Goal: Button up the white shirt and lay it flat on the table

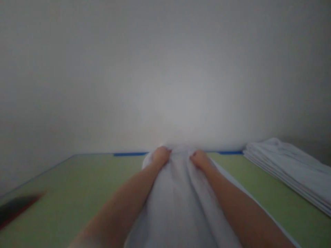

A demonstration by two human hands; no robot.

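Note:
A length of white cloth (176,199) runs from the bottom of the view toward the far end of the green table, with soft folds along it. My left hand (161,156) is closed on its far end, left of the middle. On the other side my right hand (200,159) grips the same end, a short gap from the left. Both arms reach forward over the fabric. The fingertips are partly hidden and the picture is blurred. The near part of the cloth lies outside the view.
A stack of folded white cloths (292,168) lies on the right of the green table (85,186). Blue tape (130,154) marks the table's far edge, against a pale wall (165,75). At the left edge is a blurred dark object with a red rim (19,208).

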